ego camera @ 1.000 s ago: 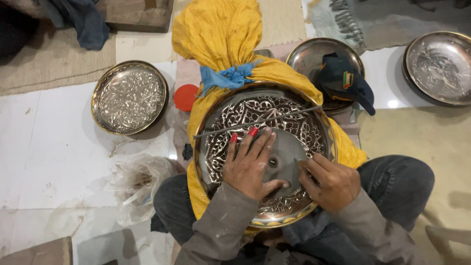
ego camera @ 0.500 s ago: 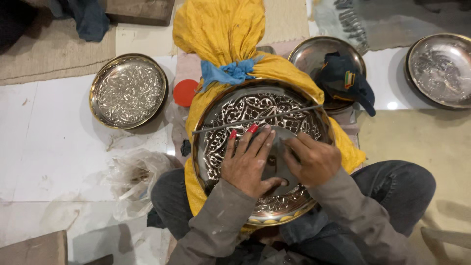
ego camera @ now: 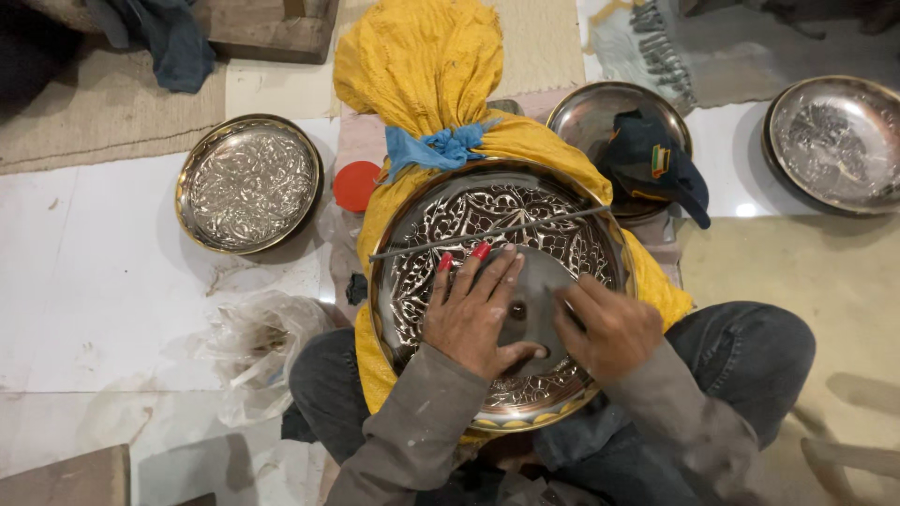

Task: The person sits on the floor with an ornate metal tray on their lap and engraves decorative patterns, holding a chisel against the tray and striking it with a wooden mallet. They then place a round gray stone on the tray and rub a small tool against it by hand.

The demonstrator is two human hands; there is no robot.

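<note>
I am working seated on the floor (ego camera: 94, 281), with the large engraved tray (ego camera: 525, 215) resting on the yellow cloth bundle (ego camera: 422, 56) across my lap, near the middle of the floor area in view. A thin metal rod (ego camera: 487, 231) is lying across the tray's upper half.

My left hand (ego camera: 473, 314) is lying flat on the tray's plain centre disc (ego camera: 536, 281), fingers (ego camera: 502, 272) spread wide, holding nothing and pressing down. My right hand (ego camera: 609, 328) is resting beside it with its fingers curled narrow; I cannot tell whether they are pinching a small tool.

To do this step well, I am judging that the left palm should be keeping steady downward pressure so the tray is not rocking on the soft bundle, while the right hand is working in short, controlled strokes close to the bracing hand.

Count, left to right: one crumpled plastic bag (ego camera: 253, 347); four round metal trays in all, one patterned tray (ego camera: 248, 183), the large one, one under a dark cap (ego camera: 656, 159), one at the right edge (ego camera: 834, 141); one red lid (ego camera: 356, 185).
</note>
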